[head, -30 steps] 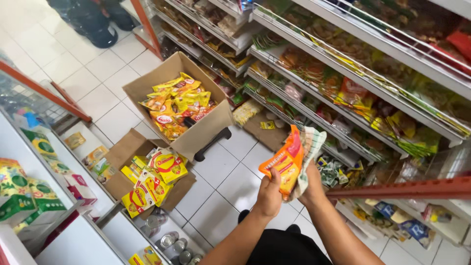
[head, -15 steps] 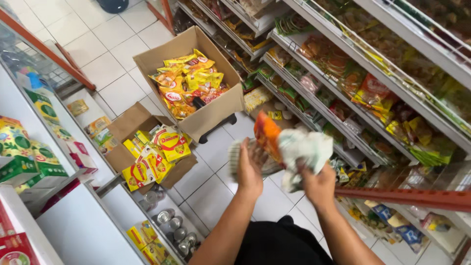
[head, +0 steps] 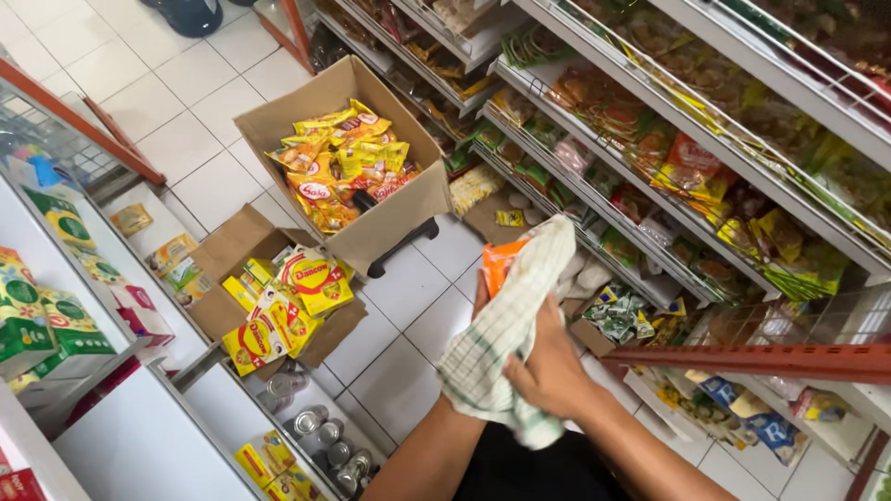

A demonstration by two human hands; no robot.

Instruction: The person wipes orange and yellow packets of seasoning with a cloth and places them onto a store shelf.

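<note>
Checked white-and-green cloth (head: 506, 329) drapes over both hands at about 6 o'clock in the head view, low and centre over the tiled floor (head: 408, 315). The right hand (head: 548, 371) presses on the cloth from the 4 o'clock side, its fingers (head: 520, 376) curled together and clamped on the fabric. Behind the cloth sits an orange packet (head: 501, 264), only its top corner showing at 12 o'clock of the cloth. The left hand (head: 481, 299) is almost wholly hidden under the cloth, just an edge of it showing beside the packet; whether its fingers are closed on the packet cannot be told.

At 10 o'clock from the hands, an open cardboard box (head: 390, 223) stands on the floor, filled with yellow and red sachets (head: 343, 172). A smaller open box (head: 232, 255) at 9 o'clock holds flat yellow packs (head: 288, 301). Wire shelves (head: 650, 158) loaded with bagged goods run from 12 to 3 o'clock. At 7 o'clock a white shelf holds small tins (head: 320, 436), and green cartons (head: 37, 311) stand farther left.
</note>
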